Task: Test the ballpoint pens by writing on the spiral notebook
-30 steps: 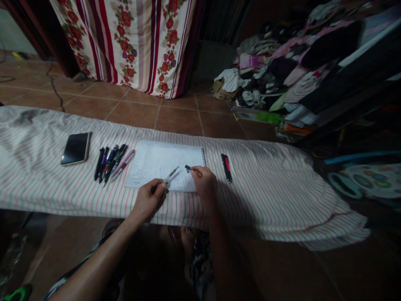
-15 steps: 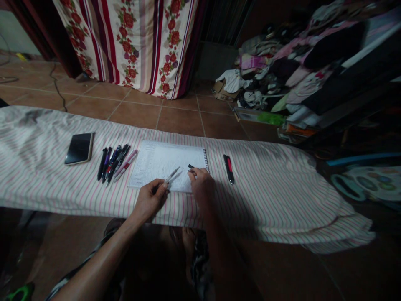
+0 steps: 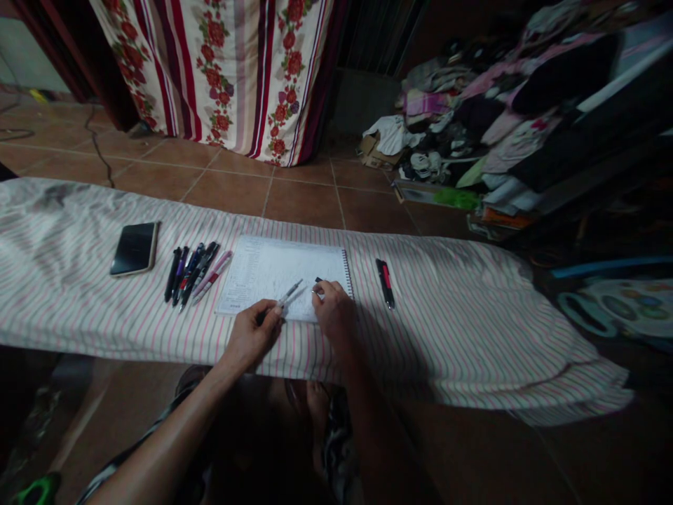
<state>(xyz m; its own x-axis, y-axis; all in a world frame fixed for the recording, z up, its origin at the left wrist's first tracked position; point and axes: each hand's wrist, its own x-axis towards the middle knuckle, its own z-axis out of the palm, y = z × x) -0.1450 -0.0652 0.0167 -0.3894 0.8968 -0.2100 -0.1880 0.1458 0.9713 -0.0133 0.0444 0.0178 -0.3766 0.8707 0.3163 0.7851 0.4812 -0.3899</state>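
Note:
Over the lower edge of a spiral notebook (image 3: 281,256), my left hand (image 3: 255,326) is closed on a slim pen (image 3: 291,292) with a pale, clear-looking barrel. Its tip slants up to the right; a thin pale line beside it may be a second part or a shadow. To the right, my right hand (image 3: 335,306) pinches a small black piece (image 3: 318,280) that sticks out above the fingertips. Whether it is a pen cap or a barrel end, I cannot tell. A small gap separates the two hands.
Several pens (image 3: 197,270) lie left of the notebook, with a phone (image 3: 135,248) beyond them. Right of it lie two black pens, one partly red (image 3: 387,279). A striped cloth (image 3: 446,315) covers the surface. Piled clothes (image 3: 473,133) and a floral curtain (image 3: 242,77) stand behind.
My right hand has shifted slightly left, toward the pen, with the black piece in its fingers. My left hand and its pen stay nearly where they were.

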